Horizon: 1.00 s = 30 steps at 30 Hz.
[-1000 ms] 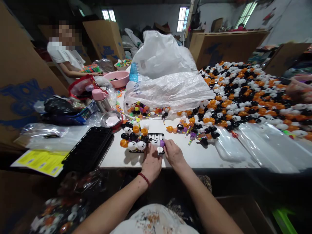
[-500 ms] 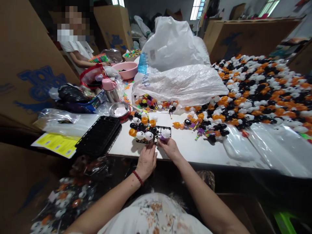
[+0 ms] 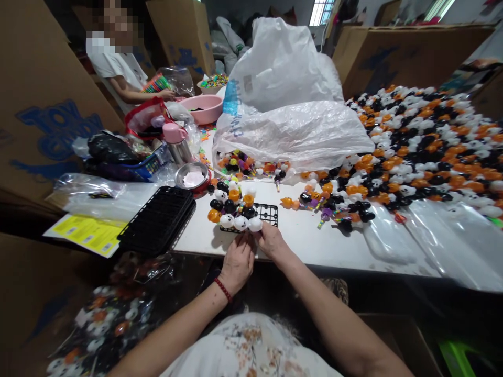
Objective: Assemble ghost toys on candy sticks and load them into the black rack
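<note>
Just below mid-frame, a white-headed toy (image 3: 255, 224) ends the front row over a black rack (image 3: 268, 213). The right hand (image 3: 271, 242) grips it with curled fingers; the left hand (image 3: 237, 263) is at the rack's near edge, though I can't tell whether its fingers grip. Black trays (image 3: 155, 220) lie stacked at left, an orange-black-and-white heap (image 3: 426, 149) at upper right.
</note>
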Motion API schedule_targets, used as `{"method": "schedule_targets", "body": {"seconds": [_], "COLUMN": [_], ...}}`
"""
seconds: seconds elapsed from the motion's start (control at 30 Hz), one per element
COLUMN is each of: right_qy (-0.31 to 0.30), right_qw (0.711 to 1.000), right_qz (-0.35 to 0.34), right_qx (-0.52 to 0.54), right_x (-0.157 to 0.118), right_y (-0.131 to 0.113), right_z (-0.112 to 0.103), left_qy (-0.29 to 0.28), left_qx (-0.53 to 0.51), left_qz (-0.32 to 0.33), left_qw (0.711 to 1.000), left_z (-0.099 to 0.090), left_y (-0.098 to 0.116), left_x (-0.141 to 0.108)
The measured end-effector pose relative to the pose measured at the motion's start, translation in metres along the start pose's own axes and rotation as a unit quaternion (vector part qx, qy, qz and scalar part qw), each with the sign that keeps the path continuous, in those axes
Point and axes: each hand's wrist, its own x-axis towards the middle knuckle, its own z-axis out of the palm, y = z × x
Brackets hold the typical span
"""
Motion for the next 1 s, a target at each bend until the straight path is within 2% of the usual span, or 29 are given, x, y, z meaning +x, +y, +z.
{"method": "schedule_targets", "body": {"seconds": [0.1,0.2,0.27,0.33,0.4,0.47,0.53,0.6,0.67,0.77,0.9,1.0], "right_qy": [0.006,-0.013,-0.021,0.017,0.093,0.141,0.140,0.122,0.102,0.080,0.092,0.099], "right_qw": [1.000,0.999,0.997,0.996,0.995,0.982,0.962,0.952,0.951,0.943,0.956,0.973], "right_qz": [-0.011,-0.005,0.005,0.017,0.035,0.071,0.108,0.124,0.120,0.112,0.110,0.120], "right_qx": [0.006,0.030,0.071,0.088,0.030,-0.099,-0.207,-0.251,-0.268,-0.304,-0.258,-0.171], "right_x": [-0.001,-0.002,-0.003,-0.002,0.001,0.008,0.015,0.021,0.025,0.026,0.019,0.012], "right_y": [0.000,0.003,0.010,0.023,0.041,0.063,0.082,0.097,0.105,0.109,0.098,0.081], "right_z": [0.003,0.001,-0.006,-0.021,-0.044,-0.068,-0.088,-0.098,-0.101,-0.096,-0.086,-0.077], "left_qy": [0.001,0.009,0.005,0.000,0.013,0.036,0.052,0.058,0.059,0.040,0.018,0.018], "left_qx": [0.004,0.003,0.001,-0.002,-0.007,-0.017,-0.032,-0.037,-0.020,0.031,0.066,0.066], "left_qz": [0.008,0.010,0.012,0.016,0.029,0.056,0.085,0.102,0.111,0.104,0.085,0.071], "left_qw": [1.000,1.000,1.000,1.000,0.999,0.998,0.995,0.992,0.992,0.993,0.994,0.995], "left_z": [0.001,0.000,-0.002,-0.007,-0.017,-0.033,-0.053,-0.071,-0.085,-0.091,-0.084,-0.077], "left_y": [-0.001,-0.003,-0.003,-0.002,0.001,0.007,0.014,0.022,0.030,0.035,0.034,0.033], "left_x": [0.000,0.001,0.001,0.000,-0.002,-0.002,0.003,0.013,0.026,0.046,0.061,0.060]}}
